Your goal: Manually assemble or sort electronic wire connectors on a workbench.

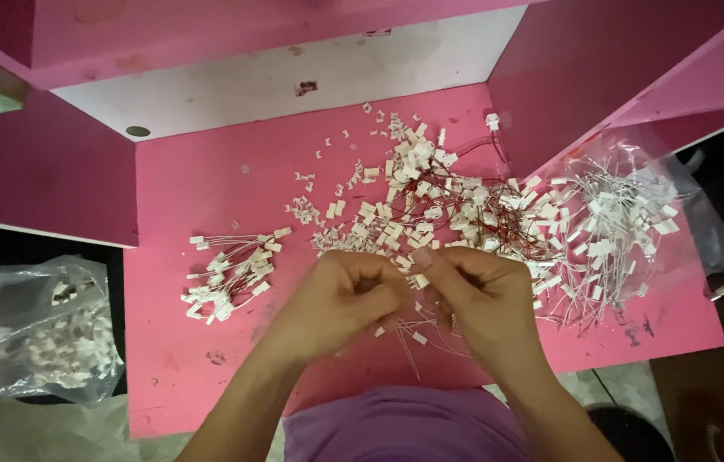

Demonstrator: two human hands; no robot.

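Observation:
My left hand (pixel 345 299) and my right hand (pixel 477 295) meet over the front of the pink table (pixel 199 180), fingers curled. Between their fingertips they pinch a small white connector piece (pixel 420 281) with thin wires trailing down toward me. Just beyond my hands lies a large tangled heap of white connectors with red wires (pixel 439 205). A smaller pile of white connectors on pale wires (pixel 229 274) sits to the left of my left hand.
A clear plastic bag with white-wired connectors (pixel 614 227) lies open at the right. Another clear bag of white parts (pixel 45 338) rests off the table at the left. Pink walls and a white back panel (pixel 293 77) enclose the table.

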